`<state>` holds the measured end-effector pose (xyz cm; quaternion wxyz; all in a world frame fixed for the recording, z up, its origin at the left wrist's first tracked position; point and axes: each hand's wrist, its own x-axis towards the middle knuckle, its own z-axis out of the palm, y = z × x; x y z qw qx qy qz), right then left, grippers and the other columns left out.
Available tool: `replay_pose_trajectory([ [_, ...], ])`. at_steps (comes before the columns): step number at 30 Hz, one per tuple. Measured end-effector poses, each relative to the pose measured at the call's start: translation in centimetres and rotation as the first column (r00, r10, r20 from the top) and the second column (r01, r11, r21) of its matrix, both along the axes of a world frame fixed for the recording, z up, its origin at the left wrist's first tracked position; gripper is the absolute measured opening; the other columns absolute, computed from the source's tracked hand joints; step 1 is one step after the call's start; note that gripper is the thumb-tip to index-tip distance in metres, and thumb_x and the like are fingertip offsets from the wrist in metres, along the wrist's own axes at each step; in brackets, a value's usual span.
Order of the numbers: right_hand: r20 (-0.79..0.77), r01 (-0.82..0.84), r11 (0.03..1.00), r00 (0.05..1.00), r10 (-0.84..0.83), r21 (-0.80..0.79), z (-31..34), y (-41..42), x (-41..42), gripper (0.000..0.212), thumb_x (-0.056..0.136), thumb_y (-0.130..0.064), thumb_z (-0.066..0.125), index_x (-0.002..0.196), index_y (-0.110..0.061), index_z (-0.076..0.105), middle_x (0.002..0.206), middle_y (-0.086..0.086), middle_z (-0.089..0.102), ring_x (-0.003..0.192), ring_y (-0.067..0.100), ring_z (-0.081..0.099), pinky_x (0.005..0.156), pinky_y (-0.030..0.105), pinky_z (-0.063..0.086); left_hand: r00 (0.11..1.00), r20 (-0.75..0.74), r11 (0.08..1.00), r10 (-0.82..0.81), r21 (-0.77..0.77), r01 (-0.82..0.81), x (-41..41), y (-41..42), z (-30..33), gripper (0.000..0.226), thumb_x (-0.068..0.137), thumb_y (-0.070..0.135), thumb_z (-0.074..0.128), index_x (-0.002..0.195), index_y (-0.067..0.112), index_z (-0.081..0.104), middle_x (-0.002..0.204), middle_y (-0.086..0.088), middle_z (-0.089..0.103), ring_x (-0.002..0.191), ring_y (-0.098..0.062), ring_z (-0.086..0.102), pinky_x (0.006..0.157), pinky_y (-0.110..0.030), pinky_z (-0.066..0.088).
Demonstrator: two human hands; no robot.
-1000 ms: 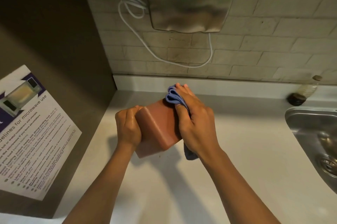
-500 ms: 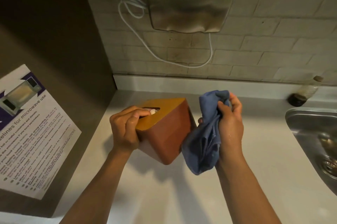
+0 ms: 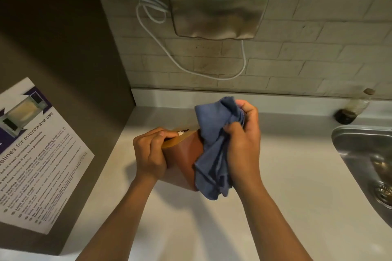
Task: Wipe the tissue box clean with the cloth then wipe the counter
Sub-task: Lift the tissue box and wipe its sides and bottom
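A brown tissue box (image 3: 184, 159) is tilted above the pale counter (image 3: 297, 186), one lower corner pointing down. My left hand (image 3: 149, 153) grips its left side, fingers curled over the top face by the slot, where a bit of white tissue shows. A blue cloth (image 3: 215, 154) is bunched in my right hand (image 3: 244, 144) and hangs down against the box's right side, hiding that face.
A steel sink (image 3: 364, 158) lies at the right, with a small bottle (image 3: 356, 106) behind it. A metal hand dryer (image 3: 219, 3) with a looped white cable (image 3: 152, 35) hangs on the tiled wall. A dark cabinet side with a microwave notice (image 3: 34, 154) bounds the left.
A second ago my right hand pressed the cloth on the box's top. It lifted away to the right, and now it is back against the box's right side. The box has tilted further.
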<state>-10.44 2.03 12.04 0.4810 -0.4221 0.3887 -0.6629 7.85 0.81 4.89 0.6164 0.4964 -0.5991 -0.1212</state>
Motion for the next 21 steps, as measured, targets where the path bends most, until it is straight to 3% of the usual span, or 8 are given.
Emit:
replay_pose_trajectory([
  [3, -0.312, 0.084, 0.983, 0.941, -0.132, -0.163, -0.8, 0.1, 0.3, 0.037, 0.088, 0.004, 0.048, 0.112, -0.020, 0.063, 0.118, -0.005, 0.065, 0.113, 0.013, 0.059, 0.098, 0.033, 0.049, 0.998, -0.058, 1.000, -0.020, 0.019, 0.021, 0.1, -0.1, 0.1, 0.044, 0.089, 0.023, 0.034, 0.072, 0.015, 0.074, 0.071, -0.004, 0.072, 0.070, -0.021, 0.068, 0.066, -0.026, 0.050],
  [7, -0.571, 0.195, 0.913, 0.728, -0.380, -0.359, -1.6, 0.1, 0.3, 0.030, 0.089, 0.000, 0.058, 0.107, -0.022, 0.070, 0.125, -0.008, 0.063, 0.116, 0.016, 0.052, 0.096, 0.023, 0.042, 0.998, -0.055, 0.998, -0.042, 0.045, 0.045, 0.0, -0.3, 0.3, 0.044, 0.089, 0.027, 0.034, 0.072, 0.023, 0.074, 0.071, 0.003, 0.072, 0.069, -0.019, 0.068, 0.065, -0.026, 0.049],
  [9, -0.618, 0.105, 0.920, 0.712, -0.334, -0.376, -1.3, 0.4, -0.1, 0.029, 0.092, -0.007, 0.059, 0.115, -0.021, 0.069, 0.131, -0.007, 0.062, 0.119, 0.014, 0.052, 0.099, 0.024, 0.042, 0.995, -0.090, 0.996, -0.035, 0.075, 0.042, 0.0, -0.3, 0.4, 0.042, 0.088, 0.031, 0.034, 0.069, 0.035, 0.072, 0.067, 0.014, 0.070, 0.064, -0.010, 0.065, 0.061, -0.020, 0.047],
  [12, -0.765, -0.134, 0.953, 0.632, -0.128, -0.270, -0.9, 1.4, -0.4, 0.050, 0.096, -0.030, 0.053, 0.145, -0.024, 0.047, 0.158, -0.006, 0.034, 0.144, 0.011, 0.030, 0.116, 0.028, 0.030, 0.993, -0.119, 0.993, 0.016, 0.115, -0.003, -0.1, -0.5, 0.4, 0.044, 0.087, 0.035, 0.034, 0.059, 0.038, 0.068, 0.060, 0.022, 0.065, 0.057, -0.003, 0.061, 0.054, -0.011, 0.044],
  [14, -0.893, -0.187, 0.962, 0.440, -0.099, -0.199, -1.2, 2.2, 0.8, 0.064, 0.099, -0.045, 0.040, 0.157, -0.024, 0.022, 0.167, -0.004, 0.003, 0.153, 0.014, 0.004, 0.123, 0.034, 0.016, 0.996, -0.067, 0.993, 0.057, 0.112, -0.049, 0.0, -0.9, 0.6, 0.045, 0.087, 0.033, 0.034, 0.056, 0.041, 0.065, 0.059, 0.025, 0.065, 0.057, 0.000, 0.061, 0.054, -0.010, 0.042],
  [16, -0.941, -0.143, 0.961, 0.280, -0.191, -0.238, -2.2, 2.7, 2.4, 0.063, 0.102, -0.046, 0.026, 0.159, -0.019, 0.015, 0.168, 0.001, -0.003, 0.154, 0.016, -0.003, 0.123, 0.041, 0.016, 0.997, 0.021, 0.992, 0.068, 0.106, -0.070, 0.0, -1.3, 0.8, 0.047, 0.088, 0.030, 0.032, 0.057, 0.045, 0.064, 0.058, 0.025, 0.064, 0.057, 0.000, 0.061, 0.055, -0.013, 0.043],
  [18, -0.922, -0.086, 0.962, 0.318, -0.220, -0.259, -2.7, 2.8, 3.3, 0.058, 0.104, -0.040, 0.024, 0.157, -0.017, 0.022, 0.167, 0.002, 0.011, 0.153, 0.015, 0.007, 0.121, 0.043, 0.023, 0.996, 0.049, 0.990, 0.072, 0.115, -0.077, 0.1, -1.5, 0.5, 0.044, 0.089, 0.033, 0.030, 0.061, 0.043, 0.063, 0.054, 0.023, 0.061, 0.058, -0.001, 0.061, 0.056, -0.013, 0.044],
  [21, -0.836, -0.061, 0.940, 0.478, -0.269, -0.337, -3.0, 2.6, 3.3, 0.050, 0.103, -0.030, 0.032, 0.148, -0.013, 0.045, 0.157, 0.004, 0.038, 0.143, 0.019, 0.034, 0.115, 0.039, 0.034, 0.990, -0.051, 0.977, 0.128, 0.178, -0.117, 0.0, -1.6, 0.0, 0.041, 0.086, 0.038, 0.031, 0.056, 0.034, 0.058, 0.055, 0.016, 0.059, 0.055, -0.005, 0.060, 0.053, -0.021, 0.045],
])
